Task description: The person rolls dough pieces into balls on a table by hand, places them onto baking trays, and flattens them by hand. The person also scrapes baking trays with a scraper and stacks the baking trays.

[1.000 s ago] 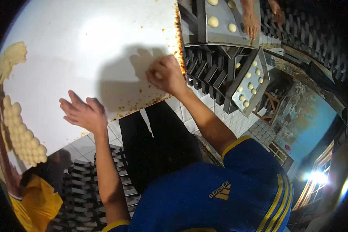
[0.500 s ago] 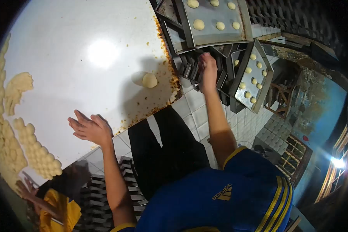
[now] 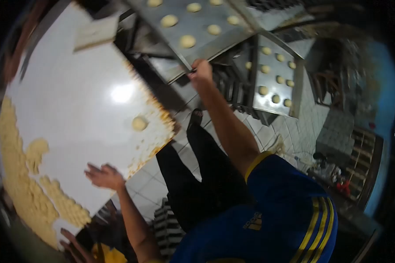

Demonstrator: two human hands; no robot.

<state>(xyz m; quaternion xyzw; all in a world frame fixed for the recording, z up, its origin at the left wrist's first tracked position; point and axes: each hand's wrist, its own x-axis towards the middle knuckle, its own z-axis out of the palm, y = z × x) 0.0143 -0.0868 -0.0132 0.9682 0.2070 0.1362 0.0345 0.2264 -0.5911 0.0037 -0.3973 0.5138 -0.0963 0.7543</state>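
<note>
Head view: our right hand point(image 3: 202, 72), near twelve o'clock, has its fingers curled together, pinching the near corner of a metal tray point(image 3: 195, 23). We see the tray above it at twelve o'clock, grey, flat and raised at the rim, with smooth, pale dough balls point(image 3: 187, 41) spaced well apart on it. Its held corner points toward six o'clock; one edge runs from there toward ten to eleven, the other toward two. The top is cut off, so we cannot tell its long axis.

Our left hand point(image 3: 104, 177), at eight o'clock, has its fingers spread near the edge of the white table point(image 3: 83, 101); whether it touches, we cannot tell. On the table at nine o'clock we have a single dough piece point(image 3: 139, 123), pale and roundish, pointing no particular way.
</note>
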